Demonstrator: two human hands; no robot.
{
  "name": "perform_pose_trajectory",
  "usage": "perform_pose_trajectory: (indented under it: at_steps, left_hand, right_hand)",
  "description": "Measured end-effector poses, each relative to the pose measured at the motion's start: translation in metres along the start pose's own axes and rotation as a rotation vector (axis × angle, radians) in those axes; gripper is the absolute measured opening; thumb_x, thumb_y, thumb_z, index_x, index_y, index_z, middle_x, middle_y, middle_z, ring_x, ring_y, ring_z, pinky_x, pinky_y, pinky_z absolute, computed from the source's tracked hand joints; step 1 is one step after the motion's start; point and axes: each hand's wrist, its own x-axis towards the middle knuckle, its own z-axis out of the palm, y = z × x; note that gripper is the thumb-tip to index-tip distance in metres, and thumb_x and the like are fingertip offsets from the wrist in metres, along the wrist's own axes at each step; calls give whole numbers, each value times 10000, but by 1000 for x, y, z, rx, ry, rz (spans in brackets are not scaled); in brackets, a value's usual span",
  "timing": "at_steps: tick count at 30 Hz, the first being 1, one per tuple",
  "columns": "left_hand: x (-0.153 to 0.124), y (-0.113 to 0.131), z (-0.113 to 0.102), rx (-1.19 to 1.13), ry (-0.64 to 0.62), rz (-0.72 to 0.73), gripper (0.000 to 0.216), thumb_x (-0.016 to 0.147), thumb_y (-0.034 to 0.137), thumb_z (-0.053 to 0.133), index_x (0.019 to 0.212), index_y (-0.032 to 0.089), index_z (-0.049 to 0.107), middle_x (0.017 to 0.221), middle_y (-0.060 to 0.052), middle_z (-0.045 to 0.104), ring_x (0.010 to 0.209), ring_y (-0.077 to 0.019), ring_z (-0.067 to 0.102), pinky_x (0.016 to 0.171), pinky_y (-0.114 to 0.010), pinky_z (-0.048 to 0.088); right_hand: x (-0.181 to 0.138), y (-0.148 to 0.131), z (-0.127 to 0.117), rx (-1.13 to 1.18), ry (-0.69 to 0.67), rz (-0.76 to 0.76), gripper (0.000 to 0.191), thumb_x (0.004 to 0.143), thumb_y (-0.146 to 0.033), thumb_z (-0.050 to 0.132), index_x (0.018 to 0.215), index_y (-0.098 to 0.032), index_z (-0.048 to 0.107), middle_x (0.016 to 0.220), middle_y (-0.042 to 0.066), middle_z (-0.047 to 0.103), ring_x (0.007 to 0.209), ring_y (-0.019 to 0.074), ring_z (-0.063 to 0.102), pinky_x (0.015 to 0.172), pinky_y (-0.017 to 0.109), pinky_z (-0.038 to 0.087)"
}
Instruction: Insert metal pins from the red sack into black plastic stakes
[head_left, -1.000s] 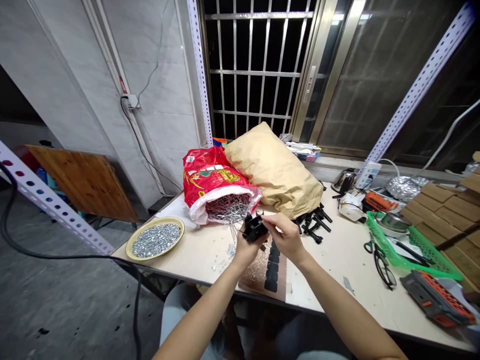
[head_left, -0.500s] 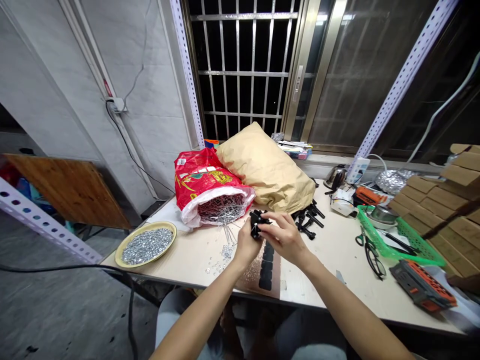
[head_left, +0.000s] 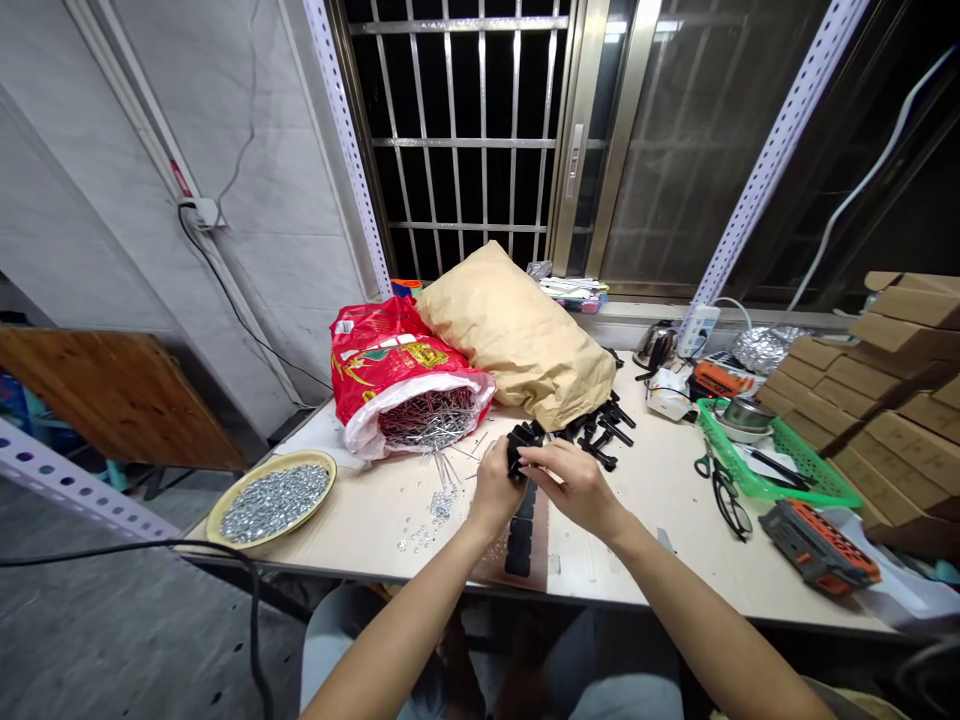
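Observation:
My left hand (head_left: 495, 492) is closed around a black plastic part (head_left: 516, 452), held above the table. My right hand (head_left: 576, 482) pinches at the right side of the same part; its fingertips partly hide it. Below the hands lies a brown board (head_left: 537, 572) with a row of black pads (head_left: 519, 545). Left of it are scattered small metal nuts or washers (head_left: 441, 506). Long thin metal rods (head_left: 431, 420) spill from the mouth of a red bag (head_left: 390, 350). Behind my right hand lie several loose black plastic parts (head_left: 606, 440).
A yellow dish (head_left: 217, 522) of small metal pieces sits at the left edge. A tan sack (head_left: 517, 330) leans behind. On the right are scissors (head_left: 726, 495), a green basket (head_left: 832, 480), an orange-black battery pack (head_left: 819, 545) and stacked cardboard boxes (head_left: 885, 440).
The view has shifted slightly to the right. Both hands stay together on the black part, which has turned a little, and my right fingers have shifted against it.

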Motion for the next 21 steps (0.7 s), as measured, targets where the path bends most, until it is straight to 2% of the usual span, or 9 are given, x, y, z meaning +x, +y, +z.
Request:
perform_pose_trajectory:
  at_steps: [6, 11, 15, 21]
  left_hand:
    - [-5, -7, 6, 1, 144, 157, 304, 686, 143, 521, 987, 178, 496, 861, -64, 573, 821, -202, 545, 724, -336, 435]
    - [-5, -3, 5, -85, 177, 214, 359, 712, 156, 519, 1067, 189, 480, 975, -92, 587, 931, -217, 542, 822, -382, 425]
    - [-4, -1, 5, -108, 162, 196, 344, 723, 171, 516, 1066, 189, 496, 999, -99, 593, 967, -225, 535, 858, -401, 415]
    - [-5, -3, 8, -136, 168, 183, 356, 708, 174, 534, 1062, 189, 508, 987, -90, 591, 955, -222, 537, 857, -397, 419]
  right_hand:
    - [-1, -16, -12, -149, -40, -125, 164, 829, -88, 471, 818, -196, 594, 849, 26, 666, 750, 131, 569, 666, 288, 437]
    - [-6, -23, -17, -312, -32, -221, 137, 808, -96, 526, 834, -207, 603, 881, -8, 679, 693, 121, 556, 612, 301, 373]
    - [-11, -24, -16, -363, -37, -204, 157, 831, -120, 504, 875, -224, 612, 887, 0, 675, 694, 129, 550, 628, 308, 367]
    - [-11, -25, -15, -317, -51, -155, 162, 840, -125, 488, 828, -222, 617, 849, -2, 675, 682, 124, 543, 615, 300, 357]
